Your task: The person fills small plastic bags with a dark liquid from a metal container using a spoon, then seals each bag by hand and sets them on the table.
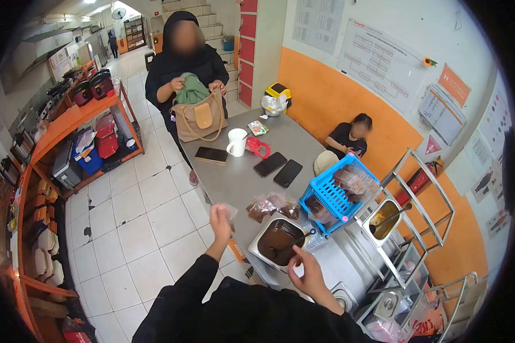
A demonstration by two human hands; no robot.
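The pan (261,232) of brown sauce (278,236) is standing on the table (233,182), seemingly for easy reach. The left hand (220,223) is pinching a clear bag (231,212) left of the pan, presumably holding it clear of the sauce. The right hand (311,273) is hovering by the pan's near right corner, fingers parted, seemingly gripping nothing; contact there cannot be told. The ladle (310,232) is leaning in the pan, handle out, presumably for grasping. Filled bags (273,206) are lying just beyond the pan, the crate (331,195) farther right
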